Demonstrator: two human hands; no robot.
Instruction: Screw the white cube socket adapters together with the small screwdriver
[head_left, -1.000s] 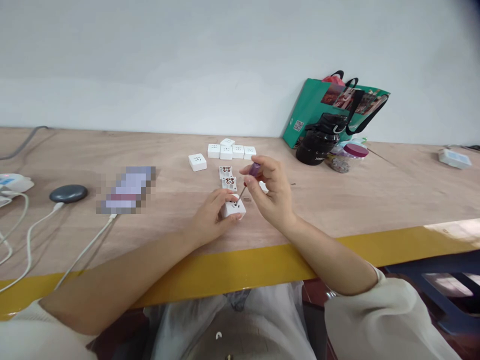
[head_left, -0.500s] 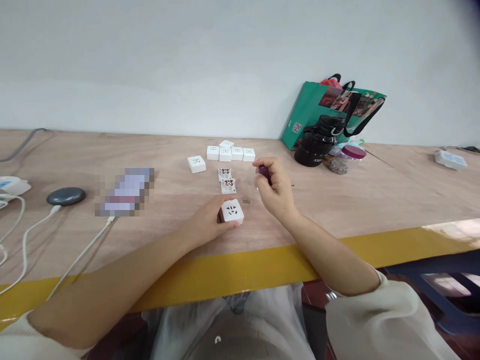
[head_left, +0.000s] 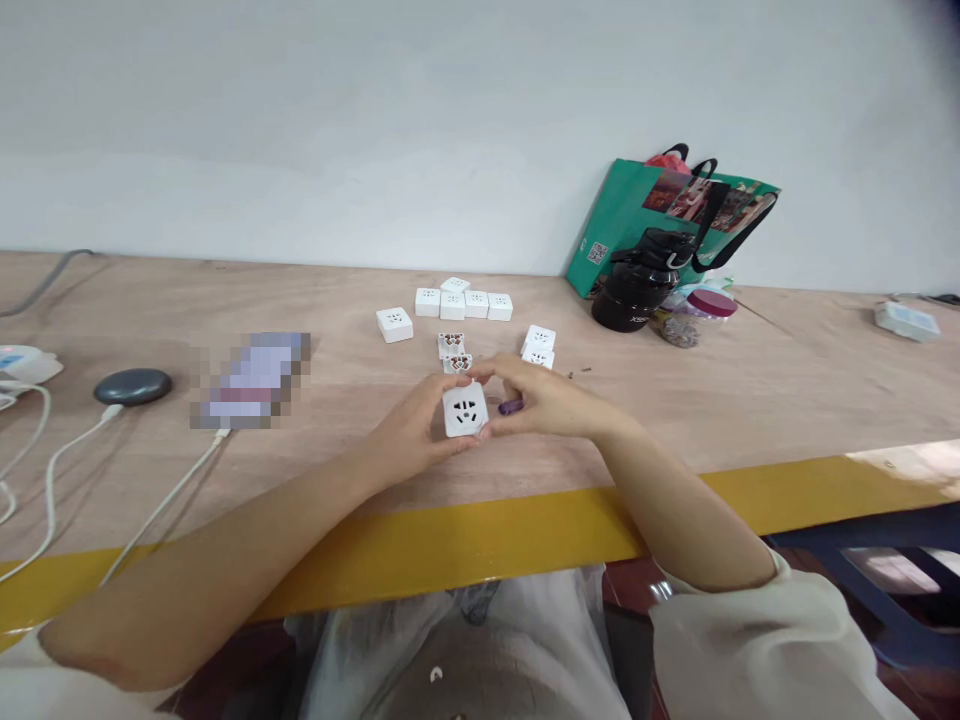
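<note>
A white square power socket (head_left: 466, 410) is held between both hands, its slotted face turned up toward me. My left hand (head_left: 405, 432) grips its left side with thumb and fingers. On the opposite side, my right hand (head_left: 555, 400) pinches it by the edges, while a small purple object (head_left: 511, 407), its kind unclear, is tucked in that palm. Just beyond lie two open socket bases (head_left: 451, 342) with copper-coloured parts inside; the fingers partly cover the nearer one. Two white socket covers (head_left: 539, 338) lie behind my right hand, and tiny dark pieces (head_left: 586, 369) are beside them.
Several white sockets (head_left: 452, 305) stand grouped near the wall, one more (head_left: 394, 324) to their left. At the left are a blurred phone (head_left: 259, 380), a dark oval device (head_left: 133, 387) and white cables. A black bottle (head_left: 630, 295), green bag (head_left: 611, 220) and lidded jar (head_left: 694, 320) stand right.
My right hand has come down and left with the purple object and taken hold of the socket. The socket is now tilted up more, and the covers behind that hand have come into view.
</note>
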